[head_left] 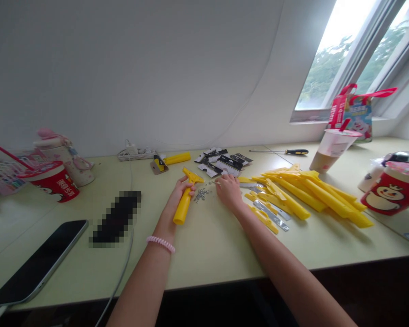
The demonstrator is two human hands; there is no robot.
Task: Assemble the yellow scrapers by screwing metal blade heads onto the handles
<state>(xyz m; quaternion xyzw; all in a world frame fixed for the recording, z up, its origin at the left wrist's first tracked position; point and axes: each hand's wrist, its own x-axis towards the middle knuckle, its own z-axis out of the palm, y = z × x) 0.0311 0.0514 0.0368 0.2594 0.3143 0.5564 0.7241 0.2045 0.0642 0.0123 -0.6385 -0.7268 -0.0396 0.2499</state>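
Note:
My left hand (177, 194) is wrapped round the handle of a yellow scraper (182, 210), whose wide head points away from me. Just right of it lies a loose pile of small metal screws or nuts (200, 195), too tiny to tell which. Over the table beside that pile, my right hand (229, 190) has its fingertips drawn together; whatever they may pinch is too small to make out. Close to the right wrist are flat metal blades (271, 215) and yellow plastic strips (263, 217). Several more yellow scraper handles (313, 193) are heaped further right.
Black-and-white cards (230, 162) lie behind my hands, near a screwdriver (295, 151) and another yellow scraper (177, 158). Two phones, one pixelated (117, 218) and one plain (41, 259), are at left. Drinks stand on both sides: a red cup (63, 184), a plastic cup (327, 154), a red tub (395, 190).

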